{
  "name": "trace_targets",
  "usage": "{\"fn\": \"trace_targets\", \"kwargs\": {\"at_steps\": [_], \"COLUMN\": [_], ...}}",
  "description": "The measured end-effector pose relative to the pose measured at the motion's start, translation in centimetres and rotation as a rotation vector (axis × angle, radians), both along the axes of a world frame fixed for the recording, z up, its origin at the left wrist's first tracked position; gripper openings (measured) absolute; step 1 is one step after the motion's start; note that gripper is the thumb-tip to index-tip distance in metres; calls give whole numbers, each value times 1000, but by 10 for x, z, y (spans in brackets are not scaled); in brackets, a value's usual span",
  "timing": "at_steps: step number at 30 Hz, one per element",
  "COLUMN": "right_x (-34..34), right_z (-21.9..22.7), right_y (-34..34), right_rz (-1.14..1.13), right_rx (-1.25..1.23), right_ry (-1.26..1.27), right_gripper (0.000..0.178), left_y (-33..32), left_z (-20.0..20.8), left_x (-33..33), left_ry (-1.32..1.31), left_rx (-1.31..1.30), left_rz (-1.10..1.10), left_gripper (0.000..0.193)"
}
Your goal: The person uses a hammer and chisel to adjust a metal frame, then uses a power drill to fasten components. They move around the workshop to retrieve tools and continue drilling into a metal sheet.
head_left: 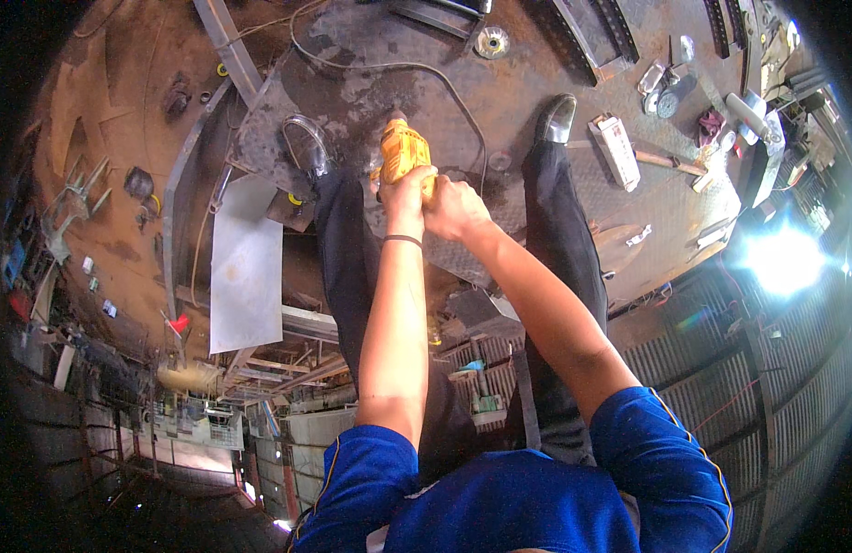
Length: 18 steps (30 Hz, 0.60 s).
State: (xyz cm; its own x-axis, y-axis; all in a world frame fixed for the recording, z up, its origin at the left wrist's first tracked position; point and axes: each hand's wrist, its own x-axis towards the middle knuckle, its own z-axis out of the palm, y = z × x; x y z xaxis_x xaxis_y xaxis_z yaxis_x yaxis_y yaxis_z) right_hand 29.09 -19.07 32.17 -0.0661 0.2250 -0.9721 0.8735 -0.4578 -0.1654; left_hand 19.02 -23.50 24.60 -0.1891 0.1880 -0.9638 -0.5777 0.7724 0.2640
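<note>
A yellow power drill [404,146] is between my feet, its dark front end pointing away from me toward the stained metal surface [370,97]. My left hand [405,194] is wrapped round the rear of the drill. My right hand [456,210] closes on its handle side, close against the left one. Both arms reach straight down to it. Whether the tip touches the metal is hard to make out. A grey cable [444,81] curves over the surface just beyond and to the right of the drill.
My shoes [304,145] stand either side. A pale metal sheet [246,267] lies left, near a long steel bar [230,46]. To the right are a white box [615,152], a wooden-handled tool [670,162] and scattered tools. Perforated steel channels [578,41] and a round disc [491,42] lie ahead.
</note>
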Motion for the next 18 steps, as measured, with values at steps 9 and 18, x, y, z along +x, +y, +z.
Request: {"fn": "trace_targets", "kwargs": {"at_steps": [9, 18], "right_x": [-3, -4], "right_z": [1, -3], "right_y": [4, 0], "right_rz": [-16, -41], "right_rx": [-28, -20], "right_ry": [1, -5], "right_gripper": [56, 55], "left_y": [1, 7], "left_z": [-2, 0], "left_x": [-2, -2], "left_ry": [17, 16], "left_rx": [-9, -43], "left_rz": [-20, -3], "left_gripper": [44, 43]}}
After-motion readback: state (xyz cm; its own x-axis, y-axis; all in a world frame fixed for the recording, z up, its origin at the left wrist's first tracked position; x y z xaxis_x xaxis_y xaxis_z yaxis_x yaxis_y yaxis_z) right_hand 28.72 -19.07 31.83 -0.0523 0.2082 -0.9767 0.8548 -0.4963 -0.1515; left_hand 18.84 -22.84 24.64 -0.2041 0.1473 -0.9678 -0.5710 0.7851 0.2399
